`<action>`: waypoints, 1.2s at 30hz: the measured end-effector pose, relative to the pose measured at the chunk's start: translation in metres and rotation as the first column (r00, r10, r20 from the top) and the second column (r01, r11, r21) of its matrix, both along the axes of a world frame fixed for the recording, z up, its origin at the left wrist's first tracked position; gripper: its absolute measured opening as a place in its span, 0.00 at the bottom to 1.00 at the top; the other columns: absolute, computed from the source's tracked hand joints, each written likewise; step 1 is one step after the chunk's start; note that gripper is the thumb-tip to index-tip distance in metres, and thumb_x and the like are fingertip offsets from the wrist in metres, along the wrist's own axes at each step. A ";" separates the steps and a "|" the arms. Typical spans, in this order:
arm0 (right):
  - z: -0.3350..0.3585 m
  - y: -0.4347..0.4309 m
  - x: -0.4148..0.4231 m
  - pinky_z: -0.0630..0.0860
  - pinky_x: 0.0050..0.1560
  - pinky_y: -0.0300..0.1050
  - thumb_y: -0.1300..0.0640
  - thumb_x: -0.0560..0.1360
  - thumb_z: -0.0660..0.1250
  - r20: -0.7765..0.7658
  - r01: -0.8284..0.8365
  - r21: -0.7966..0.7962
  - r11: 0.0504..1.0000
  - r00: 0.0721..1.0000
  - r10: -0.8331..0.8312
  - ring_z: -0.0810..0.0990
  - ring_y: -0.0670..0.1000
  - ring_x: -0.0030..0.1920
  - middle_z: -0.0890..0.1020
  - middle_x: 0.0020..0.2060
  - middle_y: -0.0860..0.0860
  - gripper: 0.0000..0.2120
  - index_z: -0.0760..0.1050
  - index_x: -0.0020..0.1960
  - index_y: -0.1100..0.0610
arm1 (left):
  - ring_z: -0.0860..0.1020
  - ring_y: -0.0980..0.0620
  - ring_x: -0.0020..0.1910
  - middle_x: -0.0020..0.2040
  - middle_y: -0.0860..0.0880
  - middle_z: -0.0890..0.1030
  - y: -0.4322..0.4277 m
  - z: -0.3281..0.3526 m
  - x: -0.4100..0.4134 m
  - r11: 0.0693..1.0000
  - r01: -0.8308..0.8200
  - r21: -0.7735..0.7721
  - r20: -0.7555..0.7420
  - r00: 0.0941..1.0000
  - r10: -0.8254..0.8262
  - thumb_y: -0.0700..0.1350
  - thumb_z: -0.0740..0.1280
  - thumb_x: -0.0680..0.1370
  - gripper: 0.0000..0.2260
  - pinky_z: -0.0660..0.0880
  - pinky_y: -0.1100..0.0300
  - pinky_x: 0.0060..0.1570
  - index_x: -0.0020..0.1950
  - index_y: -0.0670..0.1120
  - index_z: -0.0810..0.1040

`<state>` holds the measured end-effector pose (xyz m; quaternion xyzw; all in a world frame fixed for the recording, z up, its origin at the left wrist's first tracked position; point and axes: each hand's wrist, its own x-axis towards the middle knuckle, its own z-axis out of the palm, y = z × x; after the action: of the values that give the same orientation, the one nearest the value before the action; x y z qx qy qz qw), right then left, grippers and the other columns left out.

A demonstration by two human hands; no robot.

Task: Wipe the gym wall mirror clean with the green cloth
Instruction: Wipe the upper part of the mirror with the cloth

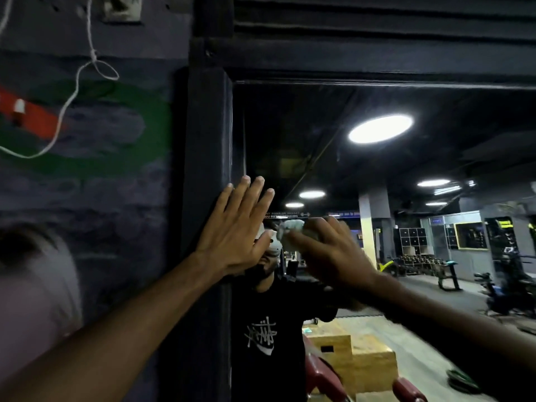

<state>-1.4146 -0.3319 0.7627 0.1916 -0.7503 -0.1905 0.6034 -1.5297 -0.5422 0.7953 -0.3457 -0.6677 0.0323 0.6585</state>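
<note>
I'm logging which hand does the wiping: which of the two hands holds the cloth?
The right hand, blurred, with its fingers curled round the green cloth at the mirror. The left hand is flat, fingers straight, by the dark frame, holding nothing.

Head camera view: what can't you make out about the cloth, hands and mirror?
green cloth: head view, mostly hidden under the right hand, and blurred.
right hand: motion blur hides whether its fingers curl or press flat.
mirror: cut off by right and bottom edges; smears unreadable in the dark reflection.
left hand: hides whether it touches glass or frame.
</note>
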 end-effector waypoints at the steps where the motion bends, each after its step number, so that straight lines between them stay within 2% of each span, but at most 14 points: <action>1: 0.012 0.012 0.008 0.74 0.52 0.53 0.55 0.76 0.67 0.042 0.032 0.019 0.999 0.999 -0.033 0.73 0.56 0.53 0.77 0.55 0.55 0.18 0.75 0.66 0.47 | 0.54 0.38 0.83 0.84 0.39 0.55 0.001 -0.002 -0.001 1.000 0.008 -0.016 -0.002 1.000 -0.008 0.63 0.53 0.80 0.37 0.54 0.39 0.80 0.84 0.45 0.54; 4: 0.065 0.037 0.020 0.75 0.51 0.61 0.61 0.76 0.60 -0.166 -0.023 -0.267 0.963 0.986 -0.022 0.73 0.61 0.53 0.77 0.53 0.60 0.18 0.79 0.63 0.53 | 0.53 0.37 0.83 0.84 0.39 0.54 0.007 -0.004 -0.001 1.000 0.009 -0.011 0.001 1.000 -0.009 0.65 0.53 0.79 0.38 0.55 0.39 0.80 0.83 0.45 0.52; 6: 0.057 0.024 0.012 0.71 0.46 0.52 0.65 0.74 0.68 -0.299 -0.099 -0.431 0.897 0.953 -0.038 0.69 0.57 0.50 0.75 0.52 0.60 0.21 0.76 0.65 0.52 | 0.54 0.36 0.82 0.84 0.38 0.55 0.009 -0.005 -0.001 1.000 0.008 0.003 -0.008 1.000 -0.008 0.64 0.54 0.79 0.38 0.56 0.38 0.79 0.83 0.45 0.53; 8: 0.017 0.015 0.001 0.67 0.44 0.47 0.62 0.73 0.71 -0.273 -0.083 -0.341 0.936 0.962 -0.014 0.68 0.54 0.50 0.75 0.51 0.58 0.24 0.73 0.67 0.50 | 0.55 0.37 0.82 0.83 0.39 0.56 0.008 -0.007 0.002 1.000 0.012 -0.006 -0.022 1.000 -0.012 0.64 0.54 0.79 0.37 0.57 0.37 0.78 0.83 0.44 0.56; 11: 0.002 0.039 0.023 0.68 0.45 0.47 0.55 0.75 0.68 -0.056 0.022 0.005 1.000 0.998 -0.021 0.71 0.56 0.49 0.76 0.52 0.58 0.22 0.73 0.68 0.50 | 0.56 0.37 0.82 0.83 0.39 0.56 0.010 -0.009 0.005 1.000 0.002 -0.020 -0.024 1.000 -0.003 0.64 0.55 0.79 0.38 0.58 0.36 0.78 0.83 0.43 0.56; 13: 0.031 0.063 0.035 0.67 0.43 0.48 0.57 0.74 0.71 -0.162 0.028 -0.057 0.998 0.986 -0.037 0.74 0.59 0.46 0.77 0.48 0.59 0.19 0.77 0.64 0.53 | 0.54 0.37 0.82 0.84 0.39 0.55 0.013 -0.011 0.005 1.000 -0.015 -0.016 -0.005 1.000 0.015 0.64 0.56 0.79 0.39 0.56 0.34 0.78 0.83 0.42 0.56; 15: 0.046 0.064 0.035 0.68 0.42 0.49 0.60 0.74 0.72 -0.273 -0.057 -0.309 0.949 0.962 -0.031 0.73 0.60 0.47 0.76 0.48 0.59 0.18 0.79 0.63 0.54 | 0.54 0.38 0.83 0.84 0.40 0.54 0.017 -0.014 0.007 1.000 -0.013 -0.022 0.012 1.000 0.013 0.63 0.58 0.79 0.39 0.56 0.34 0.78 0.83 0.42 0.56; 17: 0.014 0.044 0.019 0.70 0.43 0.52 0.63 0.73 0.72 -0.318 -0.133 -0.401 0.906 0.948 -0.001 0.71 0.58 0.49 0.75 0.51 0.59 0.22 0.76 0.65 0.52 | 0.54 0.38 0.83 0.84 0.40 0.55 0.022 -0.018 0.010 0.999 -0.013 -0.033 0.003 1.000 0.013 0.62 0.58 0.79 0.38 0.56 0.33 0.77 0.83 0.42 0.58; 21: -0.105 0.036 0.023 0.77 0.53 0.59 0.52 0.77 0.68 -0.017 -0.061 -0.113 0.992 0.998 0.059 0.73 0.58 0.59 0.74 0.61 0.58 0.19 0.73 0.68 0.48 | 0.56 0.39 0.82 0.83 0.40 0.57 0.030 -0.036 0.018 0.998 0.068 0.000 0.051 0.996 -0.068 0.60 0.60 0.78 0.37 0.57 0.32 0.77 0.82 0.42 0.58; 24: -0.079 0.073 0.041 0.77 0.57 0.59 0.46 0.78 0.64 0.088 0.020 0.090 0.996 0.996 -0.028 0.76 0.58 0.58 0.77 0.61 0.58 0.18 0.72 0.67 0.46 | 0.55 0.40 0.83 0.83 0.40 0.57 0.033 -0.052 0.022 0.996 0.093 -0.019 0.054 0.994 -0.091 0.59 0.59 0.78 0.36 0.57 0.33 0.77 0.82 0.42 0.58; 28: 0.024 0.094 0.055 0.70 0.45 0.51 0.61 0.73 0.74 -0.229 -0.014 -0.218 0.976 0.973 -0.037 0.71 0.57 0.50 0.77 0.51 0.59 0.19 0.78 0.63 0.51 | 0.52 0.42 0.84 0.84 0.43 0.55 0.051 -0.051 0.027 0.994 0.075 -0.085 0.035 0.997 -0.073 0.61 0.57 0.79 0.37 0.54 0.35 0.79 0.83 0.42 0.58; 30: 0.008 0.083 0.048 0.70 0.43 0.49 0.63 0.71 0.76 -0.289 -0.075 -0.346 0.935 0.957 -0.030 0.69 0.56 0.50 0.77 0.52 0.60 0.22 0.79 0.64 0.54 | 0.52 0.41 0.84 0.85 0.43 0.54 0.060 -0.047 0.028 0.993 0.081 -0.082 0.043 0.996 -0.078 0.62 0.57 0.79 0.38 0.56 0.33 0.77 0.83 0.42 0.57; 33: -0.055 0.079 0.044 0.76 0.44 0.54 0.57 0.74 0.71 -0.122 -0.015 -0.146 0.989 0.993 -0.003 0.71 0.55 0.52 0.76 0.55 0.58 0.23 0.74 0.68 0.52 | 0.51 0.41 0.84 0.85 0.43 0.51 0.066 -0.043 0.026 0.994 0.077 -0.072 0.043 0.996 -0.074 0.64 0.55 0.80 0.38 0.55 0.30 0.76 0.84 0.42 0.55; 36: -0.026 0.104 0.061 0.74 0.51 0.49 0.49 0.74 0.65 -0.026 0.029 -0.007 1.000 0.999 -0.029 0.72 0.47 0.55 0.77 0.53 0.51 0.21 0.79 0.65 0.54 | 0.47 0.42 0.84 0.85 0.44 0.47 0.075 -0.026 0.028 0.994 0.074 -0.075 0.048 0.996 -0.070 0.66 0.52 0.81 0.39 0.52 0.29 0.77 0.85 0.43 0.51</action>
<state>-1.3538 -0.2276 0.7364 0.1761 -0.7456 -0.1995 0.6109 -1.5014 -0.4676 0.7689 -0.3951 -0.6679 0.0262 0.6302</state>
